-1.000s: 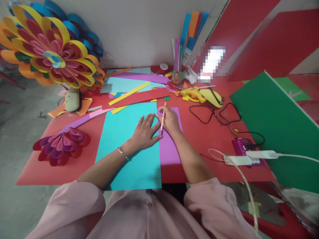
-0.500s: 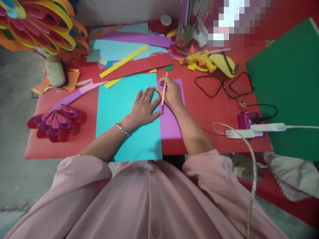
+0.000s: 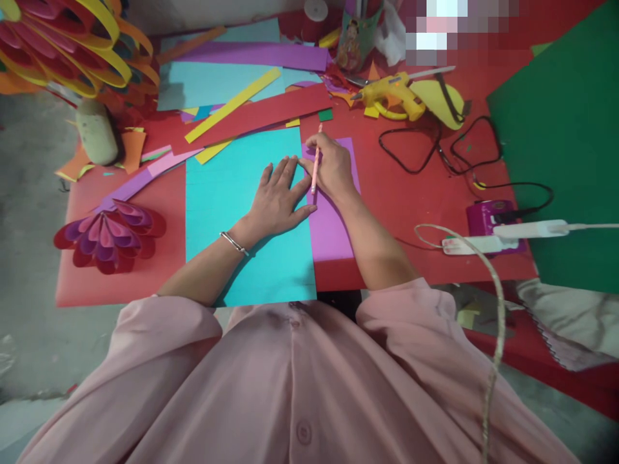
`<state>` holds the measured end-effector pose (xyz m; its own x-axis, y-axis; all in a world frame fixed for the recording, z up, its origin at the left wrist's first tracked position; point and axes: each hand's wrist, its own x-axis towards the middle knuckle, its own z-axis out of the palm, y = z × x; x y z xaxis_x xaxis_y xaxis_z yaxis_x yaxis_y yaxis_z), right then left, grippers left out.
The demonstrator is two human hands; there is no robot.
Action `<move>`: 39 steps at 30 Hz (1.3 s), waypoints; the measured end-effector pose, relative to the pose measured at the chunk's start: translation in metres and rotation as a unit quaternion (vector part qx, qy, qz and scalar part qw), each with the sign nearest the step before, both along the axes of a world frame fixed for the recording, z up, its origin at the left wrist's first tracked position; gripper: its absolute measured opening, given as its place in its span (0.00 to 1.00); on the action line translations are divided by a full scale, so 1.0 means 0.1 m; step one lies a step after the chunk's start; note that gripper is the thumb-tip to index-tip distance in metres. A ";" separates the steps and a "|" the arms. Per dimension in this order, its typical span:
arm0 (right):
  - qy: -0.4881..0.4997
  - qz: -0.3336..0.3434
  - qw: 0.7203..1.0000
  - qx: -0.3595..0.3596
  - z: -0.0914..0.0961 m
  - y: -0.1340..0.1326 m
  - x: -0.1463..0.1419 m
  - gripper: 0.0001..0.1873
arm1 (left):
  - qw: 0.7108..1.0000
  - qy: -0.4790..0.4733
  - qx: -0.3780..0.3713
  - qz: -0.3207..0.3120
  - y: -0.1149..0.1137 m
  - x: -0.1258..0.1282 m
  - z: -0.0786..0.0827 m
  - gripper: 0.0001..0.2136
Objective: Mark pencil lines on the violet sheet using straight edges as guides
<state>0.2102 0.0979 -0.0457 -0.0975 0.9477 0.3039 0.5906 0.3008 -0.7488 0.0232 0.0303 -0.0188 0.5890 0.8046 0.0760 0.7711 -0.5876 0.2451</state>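
A turquoise sheet of paper [image 3: 217,193] lies on the red table, reaching its front edge. My left hand [image 3: 278,200] rests flat on this sheet with fingers spread, its thumb and forefinger at the sheet's right edge. Along that edge shows a purple sheet [image 3: 331,235], partly covered by the turquoise one. My right hand [image 3: 333,167] lies over the purple sheet, close beside the left fingertips. Between its fingers is a pink pencil [image 3: 315,171]. The pencil's upper end points away from me.
A yellow glue gun [image 3: 394,98] lies at the back right, near black cords and a power strip [image 3: 476,245]. Paper strips, such as a red one [image 3: 271,113], cross the back. A paper flower [image 3: 109,235] sits at left. A green board [image 3: 565,161] stands right.
The whole view has shifted slightly, so the table things appear higher. Both hands keep nearly the same place on the sheets, and the pencil stays in my right hand.
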 end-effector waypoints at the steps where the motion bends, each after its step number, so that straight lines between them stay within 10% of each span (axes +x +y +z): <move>1: 0.004 0.002 1.000 -0.005 0.00 0.00 0.00 0.13 | 1.000 -0.001 -0.001 0.000 0.00 0.00 0.00 0.38; 39: -0.006 0.007 1.000 -0.021 0.01 0.01 -0.01 0.13 | 1.000 0.018 0.002 0.005 0.01 0.01 0.01 0.39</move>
<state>0.2095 0.0994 -0.0443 -0.1138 0.9583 0.2621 0.5956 0.2770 -0.7541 0.0239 0.0315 -0.0182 0.5835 0.8101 0.0576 0.7852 -0.5809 0.2146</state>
